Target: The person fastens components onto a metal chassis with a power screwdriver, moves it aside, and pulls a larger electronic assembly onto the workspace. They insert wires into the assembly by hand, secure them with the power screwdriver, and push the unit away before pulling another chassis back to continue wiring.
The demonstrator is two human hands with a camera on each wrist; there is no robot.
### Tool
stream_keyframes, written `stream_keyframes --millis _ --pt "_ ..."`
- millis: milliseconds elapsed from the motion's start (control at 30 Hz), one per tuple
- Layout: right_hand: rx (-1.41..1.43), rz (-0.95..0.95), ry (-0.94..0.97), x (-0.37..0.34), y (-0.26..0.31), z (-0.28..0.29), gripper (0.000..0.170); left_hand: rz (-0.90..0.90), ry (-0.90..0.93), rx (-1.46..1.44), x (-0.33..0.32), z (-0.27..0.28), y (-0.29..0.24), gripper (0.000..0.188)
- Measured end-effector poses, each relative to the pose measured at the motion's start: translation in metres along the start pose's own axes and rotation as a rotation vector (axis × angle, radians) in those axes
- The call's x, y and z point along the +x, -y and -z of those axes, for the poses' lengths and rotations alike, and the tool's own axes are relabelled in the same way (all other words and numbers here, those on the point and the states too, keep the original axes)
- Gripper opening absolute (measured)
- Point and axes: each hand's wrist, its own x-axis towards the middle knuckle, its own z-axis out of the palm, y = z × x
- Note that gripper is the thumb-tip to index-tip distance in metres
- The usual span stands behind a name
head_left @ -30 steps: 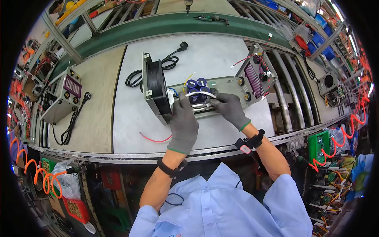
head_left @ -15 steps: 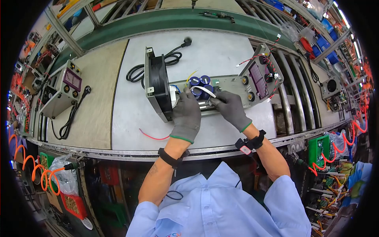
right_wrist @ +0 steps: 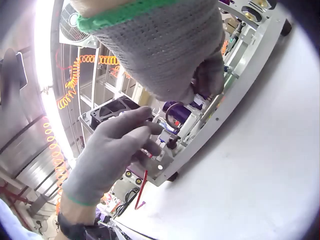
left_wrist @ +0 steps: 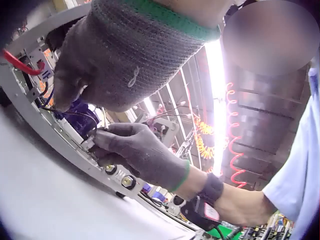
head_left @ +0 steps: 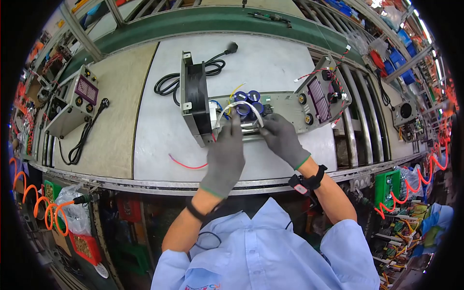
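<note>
A white cable [head_left: 247, 104] arches over the dark blue capacitors [head_left: 253, 96] in an open metal chassis [head_left: 282, 100]. My right hand [head_left: 286, 142], in a grey glove, pinches the cable's right end low beside the capacitors. My left hand [head_left: 225, 157], gloved alike, is at the near left side of the cable. Its index finger reaches up toward the arch, and in the right wrist view the left hand's fingers [right_wrist: 137, 122] are loosely bent around nothing. A black fan [head_left: 197, 92] stands at the chassis's left end. Beside the left hand, a red wire [head_left: 188, 165] trails onto the table.
A black power cord [head_left: 169, 84] lies coiled behind the fan. The chassis's right panel [head_left: 316, 99] carries a purple grille and loose red wires. Another finished-looking unit [head_left: 77, 104] sits left with its own plug. Metal rollers [head_left: 365, 118] run at right, and a green belt [head_left: 212, 21] crosses behind.
The left hand has drawn back from the cable and its index finger has straightened. The cable now bows higher in a wider arch. My right hand keeps its pinch.
</note>
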Motion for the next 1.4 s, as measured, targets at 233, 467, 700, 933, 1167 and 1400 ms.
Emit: stream_keyframes --millis 233,467,700,933,1167,1400 --pt "-0.345 0.067 0.032 -0.018 0.011 -0.002 0.048 0.127 0.143 0.181 -0.062 0.034 0.055 0.027" --pt "-0.278 0.031 0.124 -0.018 0.016 0.008 0.051 0.147 0.530 -0.276 -0.060 0.023 0.043 0.018" --pt "0.324 -0.352 0.373 -0.056 0.043 0.051 0.032 0.653 0.491 -1.542 -0.032 -0.004 -0.011 0.035" --pt "0.010 -0.350 0.463 -0.073 0.050 0.068 0.029 0.446 0.475 -1.013 -0.011 -0.011 -0.017 0.033" --pt "-0.591 -0.048 0.073 -0.031 0.003 0.058 0.010 -0.051 -0.240 -0.323 0.016 -0.008 -0.013 0.036" --pt "-0.053 -0.180 -0.070 0.022 -0.036 0.041 0.016 0.137 0.074 0.072 0.050 -0.026 -0.004 0.020"
